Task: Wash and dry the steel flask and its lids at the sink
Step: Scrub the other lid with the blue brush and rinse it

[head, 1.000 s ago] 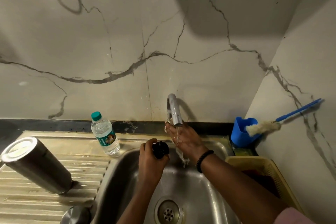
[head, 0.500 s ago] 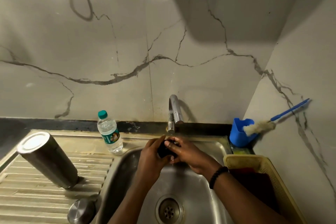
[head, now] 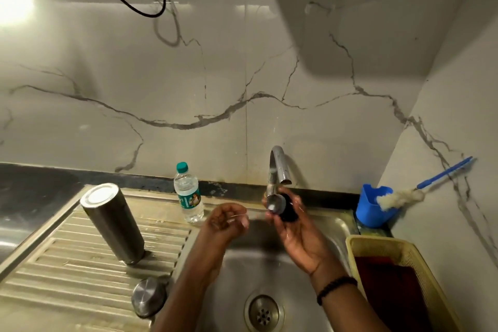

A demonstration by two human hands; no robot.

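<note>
The steel flask [head: 114,224] stands upside down on the ribbed drainboard [head: 67,264] left of the sink. A round steel lid [head: 148,296] lies at the drainboard's near edge. My right hand [head: 299,234] is shut on a small black inner lid [head: 285,209] with a steel face, held just under the tap spout [head: 280,167]. My left hand [head: 227,219] hovers over the sink's left rim, fingers loosely curled, holding nothing. No water stream is visible.
A small plastic water bottle [head: 188,194] with a green cap stands behind the sink. A blue cup [head: 373,206] with a bottle brush [head: 401,198] sits at the back right. A yellow basket [head: 398,277] with a dark red cloth is on the right. The sink basin [head: 336,226] shows its drain [head: 264,311].
Both hands were together on the black lid; now my left hand has let go and moved left, while my right hand holds the lid up under the spout.
</note>
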